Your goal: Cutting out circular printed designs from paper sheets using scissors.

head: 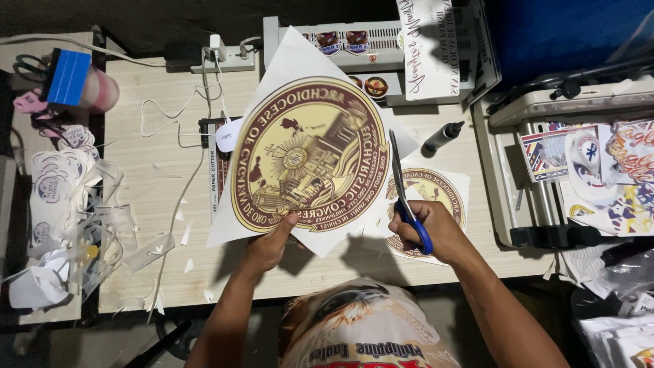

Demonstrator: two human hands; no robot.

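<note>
Your left hand point(269, 242) pinches the lower edge of a white sheet printed with a large round maroon-and-gold seal point(310, 155), holding it tilted above the desk point(157, 204); your right hand point(432, 232) grips blue-handled scissors point(407, 197), blades pointing up along the seal's right rim. A second, smaller seal print point(436, 194) lies flat on the desk under the right hand. Paper trimmings point(75, 225) pile at the desk's left edge, a black marker point(444, 136) lies near the printer point(565, 157) on the right.
</note>
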